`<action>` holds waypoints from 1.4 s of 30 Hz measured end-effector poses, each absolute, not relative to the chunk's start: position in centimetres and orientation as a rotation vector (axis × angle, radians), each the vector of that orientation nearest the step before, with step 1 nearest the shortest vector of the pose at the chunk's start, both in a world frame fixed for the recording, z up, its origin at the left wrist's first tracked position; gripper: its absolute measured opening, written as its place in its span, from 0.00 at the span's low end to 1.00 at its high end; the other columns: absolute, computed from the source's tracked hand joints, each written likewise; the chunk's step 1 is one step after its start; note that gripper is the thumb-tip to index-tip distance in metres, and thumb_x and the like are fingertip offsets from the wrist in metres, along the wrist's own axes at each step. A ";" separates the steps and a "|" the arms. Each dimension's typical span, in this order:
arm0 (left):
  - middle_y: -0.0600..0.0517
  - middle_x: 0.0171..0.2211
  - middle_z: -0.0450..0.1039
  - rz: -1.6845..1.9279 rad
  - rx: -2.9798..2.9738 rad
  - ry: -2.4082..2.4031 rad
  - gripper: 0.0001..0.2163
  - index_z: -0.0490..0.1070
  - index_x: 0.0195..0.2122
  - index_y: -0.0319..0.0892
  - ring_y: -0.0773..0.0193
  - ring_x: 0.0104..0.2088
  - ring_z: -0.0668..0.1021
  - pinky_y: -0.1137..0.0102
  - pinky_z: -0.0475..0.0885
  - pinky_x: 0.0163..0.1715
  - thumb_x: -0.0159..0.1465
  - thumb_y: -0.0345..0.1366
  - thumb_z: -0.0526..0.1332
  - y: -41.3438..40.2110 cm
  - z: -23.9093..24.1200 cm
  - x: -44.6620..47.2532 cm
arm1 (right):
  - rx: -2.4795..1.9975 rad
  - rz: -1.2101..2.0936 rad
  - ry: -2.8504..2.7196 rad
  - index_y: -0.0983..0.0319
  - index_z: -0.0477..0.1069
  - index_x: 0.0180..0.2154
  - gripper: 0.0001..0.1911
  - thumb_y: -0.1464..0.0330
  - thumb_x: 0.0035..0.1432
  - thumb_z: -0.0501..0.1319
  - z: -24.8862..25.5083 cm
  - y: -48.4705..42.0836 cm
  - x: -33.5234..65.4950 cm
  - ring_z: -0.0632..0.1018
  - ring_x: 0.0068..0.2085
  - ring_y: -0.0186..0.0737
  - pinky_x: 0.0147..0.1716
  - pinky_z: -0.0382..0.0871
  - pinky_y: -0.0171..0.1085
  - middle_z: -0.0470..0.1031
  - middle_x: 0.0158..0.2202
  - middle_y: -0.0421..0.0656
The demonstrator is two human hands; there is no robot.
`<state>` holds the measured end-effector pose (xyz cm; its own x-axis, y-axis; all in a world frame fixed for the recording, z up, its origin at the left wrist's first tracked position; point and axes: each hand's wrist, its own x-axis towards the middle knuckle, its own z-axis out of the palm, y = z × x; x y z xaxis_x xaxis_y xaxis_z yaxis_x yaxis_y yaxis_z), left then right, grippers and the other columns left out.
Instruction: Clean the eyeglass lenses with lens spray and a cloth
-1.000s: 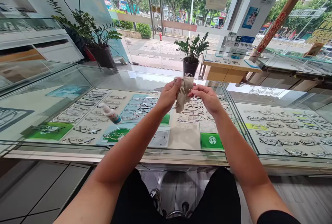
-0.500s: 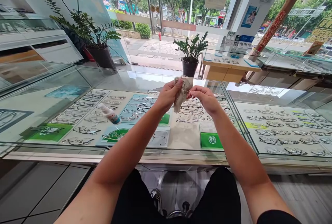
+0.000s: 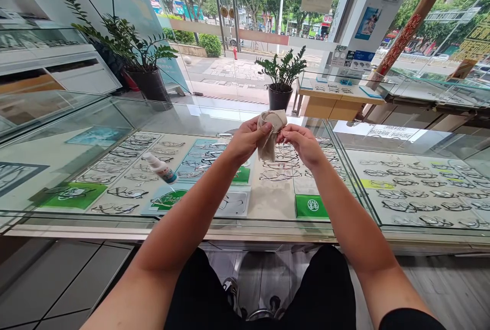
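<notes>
My left hand [image 3: 248,138] is closed on a beige cloth [image 3: 268,149], with the thumb pressed over its front. A round, thin-rimmed lens of a pair of eyeglasses [image 3: 271,122] shows against the cloth, above my thumb. The rest of the eyeglasses is covered by cloth and fingers. Just to the right, my right hand [image 3: 300,145] is closed in a pinch at the cloth's edge, apparently on the eyeglasses' frame; the exact part is too small to make out. Both hands are above the glass counter. A white spray bottle [image 3: 163,169] stands left of my left forearm.
Under the glass counter [image 3: 268,212] lie rows of eyeglasses [image 3: 281,162] and a green box [image 3: 313,206]. A potted plant [image 3: 280,95] stands beyond the counter, before the window. Another glass display [image 3: 421,167] adjoins on the right.
My left hand has turned the cloth a little, and the round lens now faces me more openly above my thumb. My right hand has barely moved.
</notes>
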<state>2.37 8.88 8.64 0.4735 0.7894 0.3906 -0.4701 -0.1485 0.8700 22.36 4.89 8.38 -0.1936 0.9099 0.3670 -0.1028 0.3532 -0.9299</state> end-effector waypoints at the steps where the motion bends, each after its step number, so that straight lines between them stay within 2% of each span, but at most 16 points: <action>1: 0.51 0.34 0.82 1.124 1.323 0.309 0.23 0.83 0.42 0.40 0.64 0.34 0.83 0.69 0.80 0.40 0.58 0.51 0.85 8.9 8.7 2.4 | -0.777 1.112 -1.455 0.56 0.81 0.31 0.10 0.57 0.59 0.71 8.4 4.9 22.4 0.78 0.40 0.42 0.49 0.70 0.44 0.82 0.34 0.40; 5: 0.50 0.36 0.83 1.144 1.352 0.336 0.24 0.83 0.45 0.40 0.64 0.35 0.83 0.69 0.80 0.40 0.57 0.48 0.86 8.8 8.6 2.6 | -0.750 1.156 -1.423 0.56 0.80 0.31 0.11 0.57 0.58 0.72 8.4 4.9 22.2 0.78 0.40 0.42 0.46 0.68 0.43 0.82 0.33 0.40; 10: 0.54 0.29 0.80 1.224 1.396 0.396 0.24 0.81 0.40 0.41 0.68 0.28 0.79 0.71 0.77 0.32 0.54 0.48 0.87 8.3 8.7 3.0 | -0.751 1.207 -1.453 0.57 0.83 0.32 0.10 0.57 0.57 0.74 8.3 4.6 21.7 0.77 0.40 0.41 0.47 0.69 0.43 0.82 0.34 0.40; 18: 0.56 0.21 0.72 1.375 1.385 0.487 0.29 0.72 0.31 0.44 0.67 0.18 0.71 0.68 0.66 0.20 0.60 0.64 0.79 7.8 8.2 3.7 | -0.739 1.239 -1.526 0.57 0.84 0.33 0.14 0.54 0.58 0.75 7.6 4.5 20.6 0.75 0.40 0.42 0.50 0.70 0.45 0.83 0.35 0.42; 23: 0.53 0.21 0.74 1.298 1.416 0.460 0.29 0.74 0.30 0.43 0.64 0.20 0.76 0.67 0.72 0.23 0.66 0.66 0.74 8.4 8.1 3.1 | -0.724 1.226 -1.532 0.57 0.84 0.33 0.11 0.57 0.61 0.72 7.8 4.5 21.0 0.76 0.40 0.41 0.49 0.68 0.44 0.84 0.36 0.42; 28: 0.50 0.28 0.80 1.155 1.416 0.399 0.28 0.80 0.36 0.39 0.63 0.27 0.81 0.69 0.78 0.30 0.60 0.62 0.80 9.1 8.6 2.1 | -0.747 1.203 -1.469 0.57 0.82 0.32 0.10 0.59 0.59 0.72 8.4 4.6 22.1 0.77 0.41 0.42 0.49 0.68 0.44 0.82 0.34 0.41; 32: 0.50 0.33 0.82 1.100 1.401 0.332 0.24 0.82 0.42 0.40 0.63 0.32 0.82 0.69 0.80 0.36 0.58 0.52 0.85 8.7 9.0 2.0 | -0.736 1.229 -1.431 0.57 0.82 0.32 0.11 0.57 0.57 0.72 8.5 4.7 22.3 0.78 0.42 0.43 0.49 0.70 0.44 0.82 0.35 0.42; 37: 0.52 0.32 0.82 1.167 1.392 0.377 0.24 0.80 0.43 0.41 0.66 0.30 0.80 0.72 0.77 0.32 0.54 0.46 0.87 8.2 8.8 2.7 | -0.714 1.301 -1.408 0.57 0.85 0.35 0.11 0.57 0.56 0.74 8.2 4.6 21.7 0.78 0.42 0.44 0.49 0.71 0.45 0.83 0.35 0.43; 42: 0.56 0.24 0.76 1.260 1.414 0.440 0.26 0.75 0.35 0.43 0.68 0.21 0.74 0.71 0.71 0.24 0.55 0.56 0.85 7.8 8.7 3.2 | -0.733 1.301 -1.473 0.57 0.84 0.34 0.13 0.55 0.55 0.76 7.9 4.4 21.0 0.77 0.41 0.44 0.50 0.72 0.46 0.83 0.35 0.42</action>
<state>3.23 7.84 8.69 0.3573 0.8277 0.4327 -0.3787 -0.2952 0.8772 20.97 4.44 7.86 -0.3192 0.9050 0.2811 -0.1676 0.2380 -0.9567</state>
